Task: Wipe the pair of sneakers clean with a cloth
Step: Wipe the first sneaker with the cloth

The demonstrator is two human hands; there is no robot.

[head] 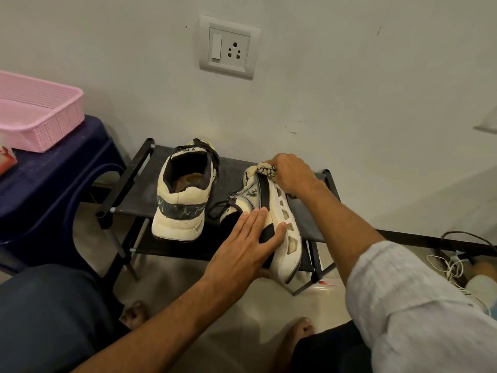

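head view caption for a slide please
Left hand steadies a tipped sneaker while right hand wipes its toe with a cloth.

Most of cloth (266, 169) hidden under right hand (291, 172); pink basket (53, 125) cut off left.

on the shoe rack (139, 200): upright sneaker (183, 200) on L, tipped sneaker (279, 227) just R of it; basket (67, 114) on stool (53, 184) further L

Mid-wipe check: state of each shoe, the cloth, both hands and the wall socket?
Upright sneaker: standing on rack, untouched.
Tipped sneaker: on its side, sole facing right.
Cloth: bunched against tipped sneaker's toe.
Left hand: flat, pressing tipped sneaker's heel end.
Right hand: grips cloth.
Wall socket: nothing plugged in.
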